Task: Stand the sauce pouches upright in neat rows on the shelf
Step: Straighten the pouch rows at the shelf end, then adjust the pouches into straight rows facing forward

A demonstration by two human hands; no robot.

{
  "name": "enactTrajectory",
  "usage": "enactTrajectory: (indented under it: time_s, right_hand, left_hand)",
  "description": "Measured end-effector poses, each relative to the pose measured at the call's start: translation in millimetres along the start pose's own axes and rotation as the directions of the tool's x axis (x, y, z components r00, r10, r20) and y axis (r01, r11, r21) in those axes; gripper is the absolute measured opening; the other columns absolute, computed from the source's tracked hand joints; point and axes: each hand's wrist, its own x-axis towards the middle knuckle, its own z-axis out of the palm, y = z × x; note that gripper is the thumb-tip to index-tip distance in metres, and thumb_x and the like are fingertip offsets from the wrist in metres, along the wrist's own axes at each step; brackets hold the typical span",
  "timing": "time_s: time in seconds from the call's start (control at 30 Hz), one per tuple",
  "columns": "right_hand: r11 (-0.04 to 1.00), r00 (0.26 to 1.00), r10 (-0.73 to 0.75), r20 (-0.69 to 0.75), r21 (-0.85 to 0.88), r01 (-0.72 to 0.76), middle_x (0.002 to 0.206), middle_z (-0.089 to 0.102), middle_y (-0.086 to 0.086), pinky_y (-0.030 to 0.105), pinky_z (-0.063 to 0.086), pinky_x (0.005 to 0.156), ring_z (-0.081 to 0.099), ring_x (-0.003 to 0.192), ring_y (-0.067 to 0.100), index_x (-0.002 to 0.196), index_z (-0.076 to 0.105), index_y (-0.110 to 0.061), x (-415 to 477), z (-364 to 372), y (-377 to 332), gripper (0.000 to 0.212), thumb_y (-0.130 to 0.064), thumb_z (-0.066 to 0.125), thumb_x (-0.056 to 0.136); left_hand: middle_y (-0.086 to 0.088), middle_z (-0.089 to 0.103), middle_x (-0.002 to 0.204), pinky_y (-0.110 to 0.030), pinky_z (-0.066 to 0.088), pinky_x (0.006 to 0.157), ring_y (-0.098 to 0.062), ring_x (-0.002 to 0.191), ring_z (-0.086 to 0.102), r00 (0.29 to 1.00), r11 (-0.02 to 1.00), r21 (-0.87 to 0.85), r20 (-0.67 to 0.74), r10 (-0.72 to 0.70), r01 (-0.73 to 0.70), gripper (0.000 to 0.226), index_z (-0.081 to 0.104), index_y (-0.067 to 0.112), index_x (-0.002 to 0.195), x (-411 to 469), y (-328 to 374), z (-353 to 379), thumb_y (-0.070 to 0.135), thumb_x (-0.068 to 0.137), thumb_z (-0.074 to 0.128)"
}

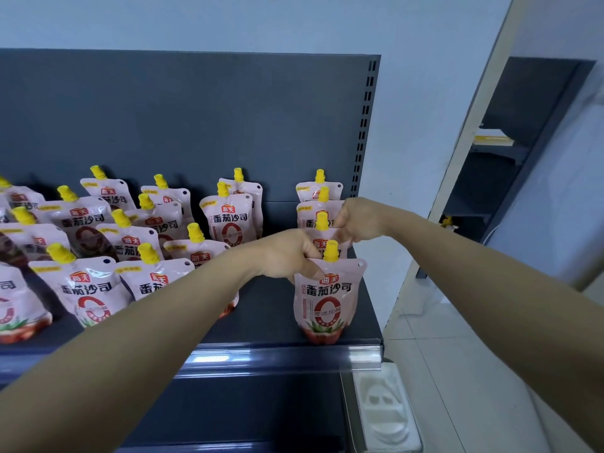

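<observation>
**Both hands on the right-hand row of pouches**

At the shelf's (271,322) right end, four pink pouches with yellow caps stand in a single row running from front edge to back panel. The left hand (287,253) pinches the top left corner of the front pouch (327,299), which stands upright at the front edge. The right hand (359,220) is closed on the third pouch (322,210) behind it. More pouches (228,217) stand loosely grouped toward the shelf's left.
</observation>
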Motion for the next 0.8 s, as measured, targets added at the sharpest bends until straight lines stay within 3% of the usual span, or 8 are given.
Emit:
enactTrajectory:
  time_s: [0.17, 0.3, 0.4, 0.47, 0.57, 0.63, 0.7, 0.8]
  right_hand:
    - [1.0, 1.0, 0.016, 0.019, 0.0, -0.016, 0.078, 0.058, 0.015, 0.04, 0.052, 0.085, 0.056, 0.076, 0.025, 0.095, 0.069, 0.01, -4.1, -1.5, 0.4, 0.03, -0.017, 0.062, 0.088]
    - [0.997, 0.997, 0.044, 0.058, -0.058, -0.04, 0.087, 0.061, 0.013, 0.032, 0.048, 0.079, 0.057, 0.084, 0.025, 0.105, 0.066, 0.008, -12.7, -15.5, -8.3, 0.025, -0.006, 0.054, 0.088]
    - [0.998, 1.0, 0.01, -0.008, -0.067, -0.01, 0.11, 0.069, 0.016, 0.034, 0.047, 0.097, 0.062, 0.105, 0.028, 0.113, 0.067, 0.002, -16.8, -32.5, -20.3, 0.032, 0.001, 0.045, 0.09]
    - [1.0, 0.995, -0.011, -0.101, -0.027, 0.009, 0.114, 0.069, 0.014, 0.036, 0.047, 0.099, 0.062, 0.11, 0.027, 0.114, 0.068, -0.002, -16.8, -39.9, -31.9, 0.034, 0.001, 0.044, 0.09]
    - [0.994, 0.972, -0.09, -0.217, 0.034, 0.1, 0.108, 0.069, 0.003, 0.027, 0.046, 0.095, 0.062, 0.106, 0.019, 0.11, 0.069, -0.003, -12.2, -38.9, -60.1, 0.03, -0.002, 0.048, 0.089]
    - [0.98, 0.97, -0.151, -0.192, 0.098, 0.172, 0.113, 0.069, 0.004, 0.023, 0.047, 0.092, 0.061, 0.108, 0.016, 0.113, 0.069, -0.007, -9.8, -31.6, -86.5, 0.029, -0.002, 0.053, 0.089]
    - [0.97, 0.972, -0.21, -0.109, 0.097, 0.221, 0.12, 0.067, 0.005, 0.019, 0.045, 0.081, 0.059, 0.107, 0.014, 0.118, 0.066, -0.008, -1.8, -20.5, -111.9, 0.029, -0.007, 0.057, 0.091]
    - [0.969, 0.97, -0.244, 0.012, 0.049, 0.243, 0.127, 0.063, 0.012, 0.028, 0.045, 0.098, 0.057, 0.118, 0.025, 0.122, 0.062, -0.002, 15.7, 0.7, -142.4, 0.034, -0.015, 0.061, 0.09]
  left_hand:
    - [-0.001, 0.067, 0.092, -0.033, 0.056, 0.085, -0.015, 0.092, 0.063, 1.0, 1.0, -0.021, -0.009, 0.018, -0.018, 0.021, 0.07, -0.003, 0.101, -0.6, -0.1, 3.3, 0.009, 0.086, 0.062]
    - [0.009, 0.066, 0.086, -0.017, 0.054, 0.076, -0.004, 0.083, 0.061, 0.999, 0.999, -0.019, 0.015, 0.037, -0.037, 0.019, 0.069, 0.003, 0.103, -10.8, -0.3, -8.4, 0.009, 0.086, 0.062]
    - [0.002, 0.069, 0.102, -0.014, 0.052, 0.08, -0.007, 0.093, 0.064, 0.997, 0.998, -0.029, -0.068, 0.046, -0.048, 0.028, 0.066, 0.014, 0.112, -27.4, -1.8, -29.6, 0.01, 0.085, 0.064]
    - [0.001, 0.07, 0.104, -0.007, 0.051, 0.072, -0.004, 0.09, 0.064, 0.982, 0.998, -0.04, -0.188, 0.035, -0.043, 0.027, 0.066, 0.017, 0.11, -43.9, -6.0, -47.7, 0.009, 0.084, 0.064]
    - [-0.003, 0.072, 0.102, -0.011, 0.052, 0.066, -0.013, 0.088, 0.067, 0.913, 1.0, -0.008, -0.408, 0.022, -0.028, 0.017, 0.07, 0.017, 0.097, -74.0, -20.9, -75.0, 0.009, 0.082, 0.067]
    - [-0.005, 0.072, 0.099, -0.027, 0.055, 0.072, -0.028, 0.093, 0.067, 0.864, 1.0, 0.001, -0.503, -0.013, 0.015, 0.014, 0.07, 0.014, 0.094, -95.3, -33.6, -88.3, 0.01, 0.081, 0.068]
    - [-0.003, 0.069, 0.098, -0.026, 0.051, 0.075, -0.026, 0.096, 0.065, 0.841, 0.997, -0.007, -0.537, -0.069, 0.077, 0.014, 0.068, 0.016, 0.093, -115.1, -47.8, -95.0, 0.013, 0.08, 0.07]
    - [0.003, 0.065, 0.093, -0.023, 0.044, 0.073, -0.018, 0.092, 0.06, 0.835, 0.973, 0.061, -0.527, -0.158, 0.223, 0.028, 0.064, 0.017, 0.102, -139.4, -71.2, -93.2, 0.024, 0.077, 0.073]
